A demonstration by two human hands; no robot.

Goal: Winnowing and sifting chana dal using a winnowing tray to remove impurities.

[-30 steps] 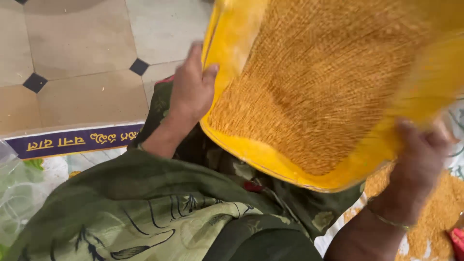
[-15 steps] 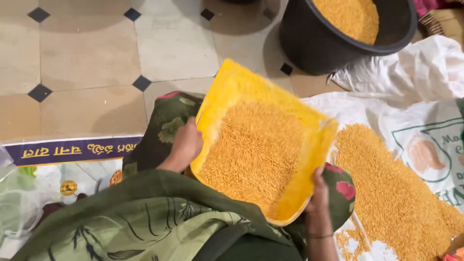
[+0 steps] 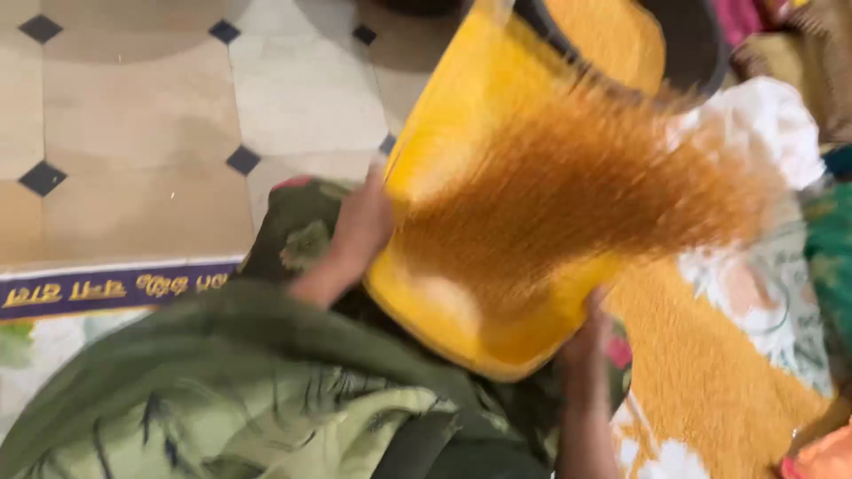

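I hold a yellow winnowing tray (image 3: 461,124) with both hands. My left hand (image 3: 359,222) grips its left edge and my right hand (image 3: 586,341) grips its near right corner. Orange-yellow grain (image 3: 577,191) is in the air above the tray, blurred into streaks toward the right. The tray is tilted up over my lap, which is covered by green patterned cloth (image 3: 222,390).
A black tub (image 3: 701,53) holding more grain stands at the top right, partly behind the tray. A heap of grain (image 3: 710,372) lies on a white printed cloth (image 3: 781,293) at the right. Beige floor tiles (image 3: 133,115) with dark diamonds lie to the left.
The tray was close and raised, then lowered and flat with the grain resting in it. Now it has flicked up and the grain flies off its surface toward the right.
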